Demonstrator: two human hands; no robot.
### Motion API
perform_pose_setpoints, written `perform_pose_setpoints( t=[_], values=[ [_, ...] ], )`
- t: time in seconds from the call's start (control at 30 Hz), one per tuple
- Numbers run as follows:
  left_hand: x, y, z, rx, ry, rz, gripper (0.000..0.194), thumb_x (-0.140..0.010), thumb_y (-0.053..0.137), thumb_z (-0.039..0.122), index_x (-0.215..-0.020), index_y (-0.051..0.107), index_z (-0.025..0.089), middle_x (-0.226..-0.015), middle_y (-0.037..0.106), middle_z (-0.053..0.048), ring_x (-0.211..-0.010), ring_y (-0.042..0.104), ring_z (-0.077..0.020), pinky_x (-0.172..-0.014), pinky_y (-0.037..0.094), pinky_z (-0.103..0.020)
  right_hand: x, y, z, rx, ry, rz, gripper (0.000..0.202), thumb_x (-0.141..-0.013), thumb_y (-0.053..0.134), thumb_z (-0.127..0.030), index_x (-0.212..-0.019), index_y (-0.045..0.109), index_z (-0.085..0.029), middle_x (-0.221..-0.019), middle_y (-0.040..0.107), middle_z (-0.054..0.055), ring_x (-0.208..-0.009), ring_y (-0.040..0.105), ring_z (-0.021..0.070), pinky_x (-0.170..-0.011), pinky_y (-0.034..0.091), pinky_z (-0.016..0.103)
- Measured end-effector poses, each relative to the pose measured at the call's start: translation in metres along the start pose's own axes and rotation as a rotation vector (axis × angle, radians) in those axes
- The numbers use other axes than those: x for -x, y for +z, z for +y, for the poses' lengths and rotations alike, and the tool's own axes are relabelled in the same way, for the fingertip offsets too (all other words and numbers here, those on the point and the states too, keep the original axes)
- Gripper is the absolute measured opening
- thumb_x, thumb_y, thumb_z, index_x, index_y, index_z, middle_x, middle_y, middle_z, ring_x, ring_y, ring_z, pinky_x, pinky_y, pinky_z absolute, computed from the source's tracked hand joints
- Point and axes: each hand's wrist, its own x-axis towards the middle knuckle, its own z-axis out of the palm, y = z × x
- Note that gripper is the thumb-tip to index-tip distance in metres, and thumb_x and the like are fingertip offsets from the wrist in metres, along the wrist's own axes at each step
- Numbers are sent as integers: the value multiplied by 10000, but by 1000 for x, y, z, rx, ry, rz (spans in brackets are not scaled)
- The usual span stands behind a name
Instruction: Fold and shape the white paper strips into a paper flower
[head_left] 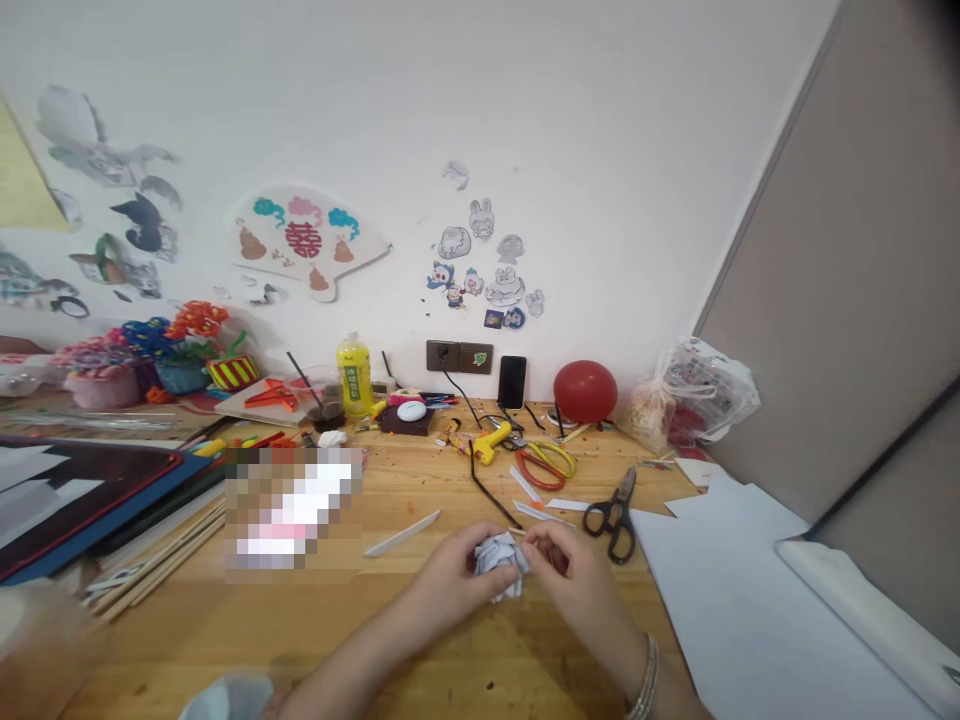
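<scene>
A crumpled ball of white paper [498,562] is between my hands above the front of the wooden table. My left hand [463,575] is closed around its left side, thumb across the front. At the paper's right edge my right hand [561,560] pinches with bent fingers; its fingertips are partly hidden. A white paper strip [403,534] lies left of my hands. Black-handled scissors [616,518] rest to the right, and a black cable [491,490] runs just beyond my fingers.
White sheets [720,590] cover the right side. Behind are a yellow glue gun [493,443], red-and-yellow-handled scissors [546,466], a red balloon [585,391], a phone [512,382] and a yellow bottle [354,375]. Wooden sticks [169,555] and a dark board [82,500] lie left.
</scene>
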Motion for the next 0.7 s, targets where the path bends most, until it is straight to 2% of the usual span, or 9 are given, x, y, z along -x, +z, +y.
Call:
perform_pose_setpoints(
  t=[0.07, 0.23, 0.37, 0.47, 0.57, 0.63, 0.7],
  values=[
    [0, -1, -3, 75, -12, 4, 349, -687, 638, 385, -932, 580, 144, -840, 619, -39, -777, 548, -182, -708, 429, -266, -1, -3, 1, -43, 5, 25, 215, -817, 471, -316, -758, 615, -167, -633, 595, 16, -563, 506, 144, -512, 372, 229],
    [0, -3, -4, 232, -65, -4, 535, -678, 629, 488, -1092, 527, 167, -966, 603, -63, -891, 546, -203, -800, 411, -305, -3, -3, 3, -130, -16, -97, 279, -833, 443, -337, -652, 574, -169, -597, 564, -1, -567, 503, 142, -517, 367, 226],
    [-2, -3, -3, 395, -38, 0, 630, -597, 698, 515, -1108, 500, 204, -933, 597, -40, -881, 547, -195, -783, 414, -302, -4, -2, 4, -149, 7, -65, 259, -810, 450, -330, -629, 548, -173, -577, 539, -10, -556, 487, 137, -508, 366, 225],
    [-3, 0, -3, 449, -35, 44, 561, -601, 707, 505, -1027, 536, 183, -918, 606, -51, -881, 553, -201, -766, 420, -293, -3, -2, 3, -154, 0, -68, 270, -813, 442, -327, -608, 532, -175, -568, 532, -10, -554, 486, 137, -505, 369, 224],
    [-2, 3, -5, 444, -57, 88, 494, -644, 685, 486, -1010, 547, 185, -950, 618, -55, -878, 559, -201, -763, 424, -291, -1, -3, 1, -95, -30, -12, 232, -822, 450, -306, -681, 575, -171, -618, 565, 3, -561, 489, 138, -512, 366, 224],
    [-2, 5, -7, 453, -48, 73, 520, -621, 713, 467, -1024, 548, 183, -958, 619, -58, -875, 561, -202, -769, 428, -299, 0, -4, -1, -57, -69, 37, 183, -813, 477, -291, -755, 605, -173, -651, 584, 8, -564, 492, 138, -517, 365, 225],
    [-3, 6, -10, 456, -28, 48, 543, -595, 741, 443, -1028, 558, 172, -957, 617, -64, -896, 557, -209, -787, 428, -311, 0, -5, -2, -24, -108, 29, 142, -793, 521, -279, -771, 620, -180, -647, 587, 2, -560, 495, 138, -517, 359, 223]
  ],
)
